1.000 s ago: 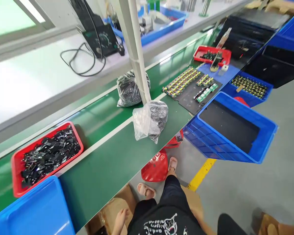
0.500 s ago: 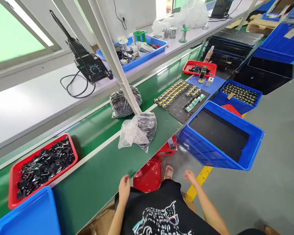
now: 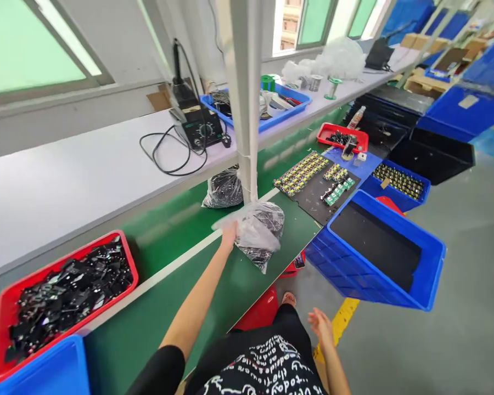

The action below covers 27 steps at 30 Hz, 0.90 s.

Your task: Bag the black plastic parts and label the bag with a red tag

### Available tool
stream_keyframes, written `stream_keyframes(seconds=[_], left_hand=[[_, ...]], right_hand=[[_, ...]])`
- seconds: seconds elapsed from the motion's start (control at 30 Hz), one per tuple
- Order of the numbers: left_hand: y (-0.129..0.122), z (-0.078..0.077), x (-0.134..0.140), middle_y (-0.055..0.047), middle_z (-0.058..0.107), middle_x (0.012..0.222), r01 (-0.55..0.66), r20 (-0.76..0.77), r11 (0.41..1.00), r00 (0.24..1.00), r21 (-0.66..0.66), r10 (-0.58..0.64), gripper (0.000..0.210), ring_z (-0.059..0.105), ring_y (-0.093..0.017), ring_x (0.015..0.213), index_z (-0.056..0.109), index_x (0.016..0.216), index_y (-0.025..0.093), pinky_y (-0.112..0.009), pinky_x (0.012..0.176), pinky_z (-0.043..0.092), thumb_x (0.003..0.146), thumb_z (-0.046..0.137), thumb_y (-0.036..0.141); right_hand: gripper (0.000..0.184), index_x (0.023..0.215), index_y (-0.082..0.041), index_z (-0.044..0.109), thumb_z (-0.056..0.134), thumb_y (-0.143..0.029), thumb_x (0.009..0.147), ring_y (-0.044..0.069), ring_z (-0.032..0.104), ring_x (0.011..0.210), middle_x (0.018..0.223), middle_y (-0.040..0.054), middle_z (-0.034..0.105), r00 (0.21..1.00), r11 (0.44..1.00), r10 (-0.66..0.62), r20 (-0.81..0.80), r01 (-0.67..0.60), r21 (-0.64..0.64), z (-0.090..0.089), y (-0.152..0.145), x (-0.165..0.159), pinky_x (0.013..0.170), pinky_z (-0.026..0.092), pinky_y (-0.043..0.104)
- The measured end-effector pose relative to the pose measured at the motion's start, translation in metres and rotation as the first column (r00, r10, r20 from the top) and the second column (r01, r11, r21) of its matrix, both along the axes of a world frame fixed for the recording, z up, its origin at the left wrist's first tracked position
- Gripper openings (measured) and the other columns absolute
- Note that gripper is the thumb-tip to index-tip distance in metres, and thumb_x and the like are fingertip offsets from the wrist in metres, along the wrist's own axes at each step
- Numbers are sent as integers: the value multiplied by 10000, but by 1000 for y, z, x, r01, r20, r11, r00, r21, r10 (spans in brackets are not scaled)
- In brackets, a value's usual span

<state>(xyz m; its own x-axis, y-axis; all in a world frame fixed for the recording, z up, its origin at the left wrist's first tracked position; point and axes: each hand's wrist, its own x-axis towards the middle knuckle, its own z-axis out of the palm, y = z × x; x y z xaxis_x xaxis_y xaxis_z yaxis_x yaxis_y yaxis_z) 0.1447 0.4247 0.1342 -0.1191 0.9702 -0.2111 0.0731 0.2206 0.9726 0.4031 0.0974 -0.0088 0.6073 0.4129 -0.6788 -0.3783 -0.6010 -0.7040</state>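
Observation:
My left hand (image 3: 229,234) reaches forward over the green bench and grips the loose clear end of a plastic bag (image 3: 256,235). Dark small parts show through the bag, which lies against the foot of a white post; my fingertips are partly covered by the film. Behind the post rests another clear bag of dark parts (image 3: 223,188). Off the bench edge, my right hand (image 3: 321,326) hangs above the floor with loosely spread fingers and nothing in it. The blue crate (image 3: 434,269) is the nearest thing beyond it.
The red tray (image 3: 134,263) at left holds black pieces, with a blue tray (image 3: 49,373) before it. A white post (image 3: 247,109) rises from the bench. Circuit boards (image 3: 302,173) lie on a dark mat. A soldering station (image 3: 200,129) stands on the shelf; a red stool (image 3: 261,310) is below.
My left hand has moved from near my lap forward to the nearer bag and taken hold of its loose film. My right hand's fingers have spread. The view has shifted left.

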Motion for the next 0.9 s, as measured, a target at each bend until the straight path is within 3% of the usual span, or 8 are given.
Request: stream_keyframes(seconds=[0.17, 0.3, 0.43, 0.5, 0.57, 0.7, 0.8, 0.9], left_hand=[[-57, 28, -41, 80, 364, 505, -167, 256, 978, 947, -125, 195, 310, 325, -70, 427, 479, 698, 199, -216, 438, 335, 703, 617, 477], [-133, 53, -44, 69, 429, 532, -258, 468, 926, 805, -275, 363, 306, 373, -63, 443, 506, 716, 183, -194, 436, 354, 675, 712, 406], [-177, 84, -55, 106, 276, 461, -330, 597, 890, 660, -315, 456, 392, 253, -36, 390, 360, 588, 206, -182, 423, 349, 701, 709, 346], [-186, 96, -62, 88, 349, 491, -298, 605, 903, 671, -308, 428, 365, 336, -48, 422, 408, 594, 193, -203, 479, 423, 680, 727, 349], [-186, 101, -67, 64, 432, 542, -211, 546, 930, 762, -300, 349, 335, 401, -61, 473, 490, 632, 169, -202, 499, 429, 637, 772, 349], [-171, 106, -71, 64, 416, 517, -82, 382, 983, 914, -165, 140, 428, 350, -48, 464, 481, 598, 162, -176, 447, 326, 648, 812, 430], [-160, 129, -83, -45, 653, 717, -9, 303, 999, 953, -46, 22, 410, 613, -154, 682, 639, 774, 119, -244, 632, 504, 680, 793, 488], [-158, 156, -107, -131, 717, 1055, 31, 255, 990, 965, 135, -65, 475, 667, -257, 1013, 683, 1023, 106, -337, 861, 532, 756, 734, 495]], right_hand=[[605, 966, -231, 658, 731, -641, 528, 233, 677, 719, 847, 68, 712, 920, 926, 367, -140, -346, 155, 37, 89, -39, 622, 518, 342], [991, 1418, -287, 396, 774, -636, 572, 220, 645, 1024, 1343, 122, 570, 615, 643, 759, -214, -657, 394, 95, 165, -69, 774, 537, 342], [1443, 1565, -279, -20, 863, -605, 472, 295, 520, 1287, 1626, 195, 161, 270, 311, 949, -162, -718, 623, 134, 168, -126, 1003, 477, 456], [1485, 1573, -283, -31, 911, -509, 447, 326, 381, 1417, 1650, 163, 92, 129, 129, 991, -46, -767, 628, 144, 151, -152, 1125, 365, 496], [1308, 1564, -241, 167, 900, -402, 493, 321, 325, 1450, 1623, 143, 229, 96, 26, 990, 103, -844, 536, 153, 142, -166, 1189, 273, 487], [383, 1114, -168, 656, 583, -333, 777, 244, 635, 1036, 1098, 84, 711, 254, 94, 901, 353, -906, 413, 176, 172, -152, 1000, 473, 409], [275, 967, -169, 689, 535, -281, 768, 182, 619, 784, 868, 34, 712, 341, 146, 778, 528, -915, 377, 196, 224, -113, 803, 508, 328], [185, 843, -165, 655, 625, -272, 695, 139, 573, 693, 751, 10, 659, 632, 396, 603, 487, -767, 505, 205, 276, -65, 688, 490, 278]])
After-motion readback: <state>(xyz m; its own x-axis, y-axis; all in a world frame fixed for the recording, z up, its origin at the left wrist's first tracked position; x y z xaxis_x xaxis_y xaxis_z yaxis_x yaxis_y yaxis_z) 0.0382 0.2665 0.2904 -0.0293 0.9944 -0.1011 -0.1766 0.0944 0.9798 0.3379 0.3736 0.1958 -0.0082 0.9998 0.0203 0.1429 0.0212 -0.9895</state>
